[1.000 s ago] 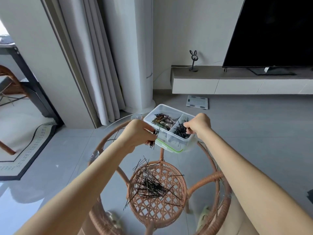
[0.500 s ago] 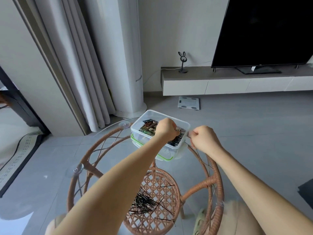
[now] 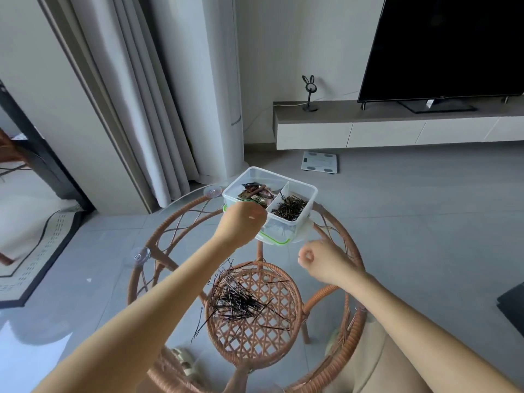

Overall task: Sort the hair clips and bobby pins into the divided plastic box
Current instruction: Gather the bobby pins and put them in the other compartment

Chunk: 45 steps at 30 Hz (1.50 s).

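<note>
A clear divided plastic box [image 3: 307, 191] stands on its green-edged lid at the far side of a glass-topped rattan table [image 3: 354, 268]. Its left compartment holds brown hair clips [image 3: 255, 192]; its right compartment holds dark bobby pins [image 3: 289, 208]. A loose pile of bobby pins [image 3: 238, 299] lies on the glass nearer to me. My left hand [image 3: 241, 225] is curled at the box's near-left corner, covering part of that wall, with nothing visible in it. My right hand [image 3: 320, 260] hovers in a loose fist in front of the box, apart from it, with nothing seen in it.
Suction cups [image 3: 140, 255] sit under the round glass top near its left edge. Beyond the table are a white scale [image 3: 319, 162] on the grey floor, a low TV console [image 3: 397, 129] with a television, curtains [image 3: 147, 109] and a rug [image 3: 37, 251] at left.
My left hand carried a bunch of bobby pins over the box's right compartment, then drew back to the near-left corner without them. My right hand left the box rim and came toward me.
</note>
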### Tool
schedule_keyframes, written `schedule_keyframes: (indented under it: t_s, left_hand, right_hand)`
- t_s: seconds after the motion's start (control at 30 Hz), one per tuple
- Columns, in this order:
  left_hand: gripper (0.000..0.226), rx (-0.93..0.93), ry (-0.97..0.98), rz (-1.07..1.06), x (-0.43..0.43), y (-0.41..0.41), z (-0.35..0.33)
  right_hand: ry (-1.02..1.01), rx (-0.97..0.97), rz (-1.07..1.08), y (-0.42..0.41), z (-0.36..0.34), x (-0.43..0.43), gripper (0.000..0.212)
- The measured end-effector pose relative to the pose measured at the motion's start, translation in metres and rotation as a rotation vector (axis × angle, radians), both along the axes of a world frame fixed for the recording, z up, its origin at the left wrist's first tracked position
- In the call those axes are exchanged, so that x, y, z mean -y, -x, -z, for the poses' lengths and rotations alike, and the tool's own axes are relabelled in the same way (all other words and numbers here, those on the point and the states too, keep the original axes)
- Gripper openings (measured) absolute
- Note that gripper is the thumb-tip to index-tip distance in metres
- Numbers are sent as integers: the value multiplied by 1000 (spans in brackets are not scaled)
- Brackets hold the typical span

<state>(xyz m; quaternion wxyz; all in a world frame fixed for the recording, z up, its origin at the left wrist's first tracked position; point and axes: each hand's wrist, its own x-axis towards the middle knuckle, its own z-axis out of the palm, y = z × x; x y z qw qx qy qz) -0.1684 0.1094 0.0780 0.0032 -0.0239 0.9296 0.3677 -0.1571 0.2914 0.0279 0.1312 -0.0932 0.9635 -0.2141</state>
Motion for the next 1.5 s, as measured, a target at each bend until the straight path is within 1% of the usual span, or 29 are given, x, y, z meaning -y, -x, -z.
schedule_keyframes:
  t_s: [0.1, 0.2, 0.23, 0.3, 0.37, 0.43, 0.47, 0.53, 0.6, 0.63, 0.7, 0.73, 0.8, 0.9, 0.97, 1.07, 1.13, 1.17, 1.2, 1.23, 1.3, 1.33, 1.4, 1.43, 1.5]
  left_hand:
    - [33, 62, 177, -36, 36, -36, 37]
    - [44, 136, 374, -38, 62, -62, 74]
    - [47, 141, 412, -28, 67, -68, 83]
    - [54, 129, 410, 19, 68, -81, 98]
    - [64, 79, 369, 68, 62, -94, 107]
    - [67, 14, 315, 113, 53, -107, 108]
    - [62, -7, 266, 127, 49, -113, 108]
    - [48, -22, 106, 99, 45, -125, 103]
    - [43, -31, -4, -21, 47, -135, 98]
    - [42, -41, 24, -112, 50, -139, 97]
    - [41, -9, 171, -286, 56, -148, 95]
    - [42, 39, 222, -315, 58, -150, 94]
    - [44, 123, 215, -289, 56, -152, 92]
    - [45, 150, 99, -231, 43, -148, 84]
    - [47, 159, -3, -203, 35, -143, 81]
    - [48, 215, -209, -239, 33, -138, 76]
    - [46, 197, -260, -276, 39, -139, 75]
    - [46, 168, -231, -280, 43, -140, 74]
    - [47, 132, -175, -272, 47, -143, 74]
    - [49, 97, -91, -247, 52, -147, 74]
    - [62, 95, 144, -140, 55, -156, 73]
    - [72, 130, 274, -83, 54, -160, 73]
    - [88, 170, 482, -25, 46, -166, 77]
    - [93, 160, 532, -23, 43, -166, 80]
    - [94, 111, 539, -36, 39, -162, 88]
  right_hand:
    - [-66, 28, -18, -20, 15, 12, 30]
    - [-83, -5, -80, -40, 20, 33, 30]
    - [-76, -5, -100, -46, 20, 40, 30]
    - [-68, -9, -146, -57, 22, 50, 29]
    - [-46, 9, -183, -67, 21, 58, 27]
    - [18, 67, -205, -75, 20, 58, 30]
    - [53, 83, -212, -79, 18, 56, 32]
    - [103, 87, -165, -86, 17, 45, 35]
    - [115, 84, -48, -91, 18, 29, 36]
    - [121, 103, 25, -93, 18, 21, 37]
    - [210, 197, 173, -97, 20, 11, 37]
    - [290, 255, 223, -100, 21, 10, 38]
    - [385, 347, 256, -107, 20, 21, 41]
    - [428, 375, 247, -110, 23, 48, 44]
    - [467, 386, 278, -104, 26, 65, 43]
    - [632, 522, 337, -98, 26, 81, 38]
    - [686, 581, 323, -96, 18, 82, 34]
    - [660, 555, 298, -93, 14, 80, 34]
    - [596, 474, 263, -88, 10, 78, 34]
    - [503, 348, 232, -79, 6, 75, 34]
    - [317, 110, 162, -54, 1, 74, 35]
    - [247, 46, 109, -43, 0, 77, 35]
    - [153, 6, -21, -24, 2, 89, 40]
    - [125, 11, -77, -18, 5, 97, 44]
    - [91, 18, -166, -16, 13, 111, 46]
